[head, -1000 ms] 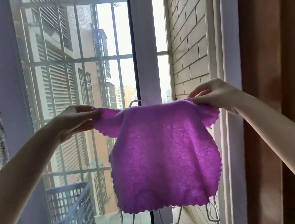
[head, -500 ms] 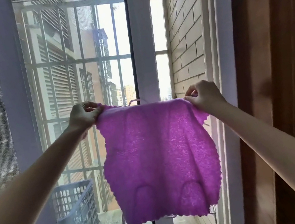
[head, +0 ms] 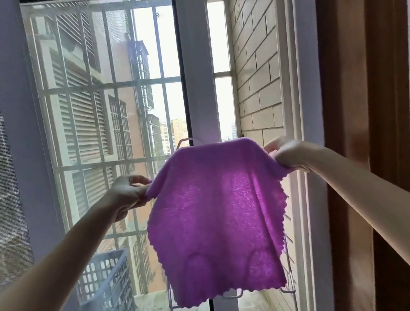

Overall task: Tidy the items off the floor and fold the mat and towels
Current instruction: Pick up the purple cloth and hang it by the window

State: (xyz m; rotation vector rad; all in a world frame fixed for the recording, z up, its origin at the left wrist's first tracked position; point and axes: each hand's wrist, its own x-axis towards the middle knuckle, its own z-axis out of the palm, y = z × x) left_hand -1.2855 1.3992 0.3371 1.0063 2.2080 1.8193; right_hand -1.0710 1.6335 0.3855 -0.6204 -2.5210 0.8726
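Observation:
A small purple towel (head: 218, 221) with a scalloped edge hangs in the air in front of the window, lit from behind. My left hand (head: 125, 194) pinches its upper left corner and my right hand (head: 287, 154) pinches its upper right corner. The top edge of the towel bulges upward between my hands and its lower part hangs loose. Both my arms are stretched out forward at chest height.
A grey slatted basket (head: 106, 287) stands on the balcony floor at the lower left behind the glass. A wire rack (head: 288, 290) shows behind the towel. A barred window (head: 115, 121) fills the middle, a tiled wall (head: 253, 64) and a wooden door frame (head: 369, 99) stand on the right.
My hands have dropped a little and spread apart, and the towel's top edge now arches up between them. The view has tilted slightly.

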